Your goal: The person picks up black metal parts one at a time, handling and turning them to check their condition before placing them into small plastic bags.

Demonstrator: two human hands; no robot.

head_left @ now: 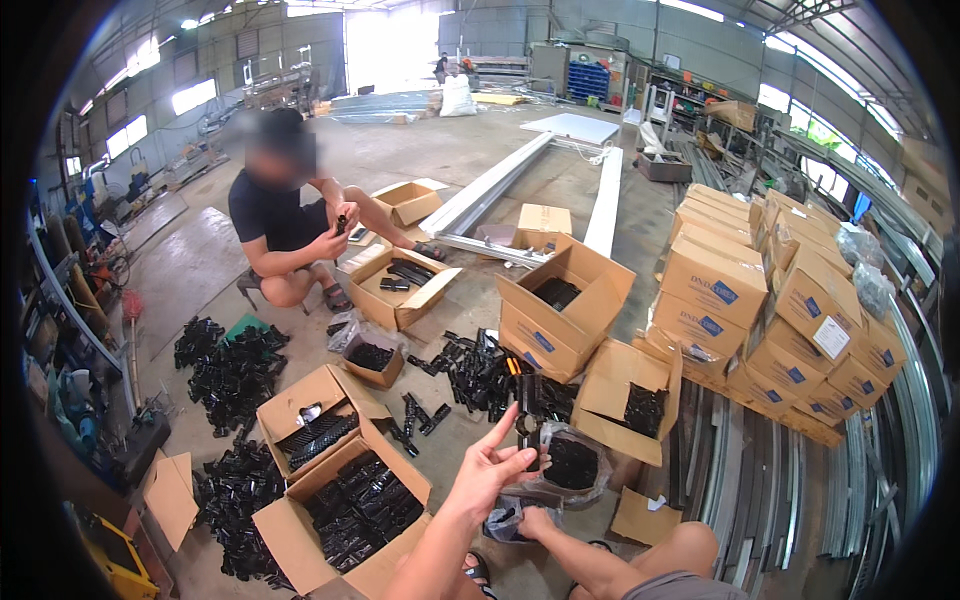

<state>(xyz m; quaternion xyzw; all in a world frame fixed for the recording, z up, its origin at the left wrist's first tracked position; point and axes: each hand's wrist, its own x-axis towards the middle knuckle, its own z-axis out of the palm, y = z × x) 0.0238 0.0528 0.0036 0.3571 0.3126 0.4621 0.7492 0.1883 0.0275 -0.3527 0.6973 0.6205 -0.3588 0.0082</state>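
1. Head view: the left hand (492, 468) pinches a black part (528, 400) between thumb and forefinger, nearly closed on it, the forefinger stretched up along its side.
2. The black part stands roughly upright above those fingertips, raised over the floor (440, 440).
3. The right hand (538, 522) is lower and a little to the right, at a small plastic bag (505, 518); its fingertips are hidden, so I cannot tell how far they are spread or whether they grip anything.
4. Just beyond the right hand, a larger bag (603, 478) stands full of small black pieces (570, 462).
5. Farther beyond the left hand, a loose heap (475, 372) of black parts lies on the floor, with a tall carton (545, 340) behind it.
6. To the left of the left hand sits a near box (283, 532) packed with black parts; a second box (357, 392) adjoins it on the far side.
7. Beyond the right hand, to the right, a flapped box (602, 392) holds more black pieces.
8. Well apart, beyond and left of both hands, a seated co-worker (275, 215) holds a dark piece (342, 222) in both hands.
9. Stacked cartons (708, 280) stand far to the right of both hands.
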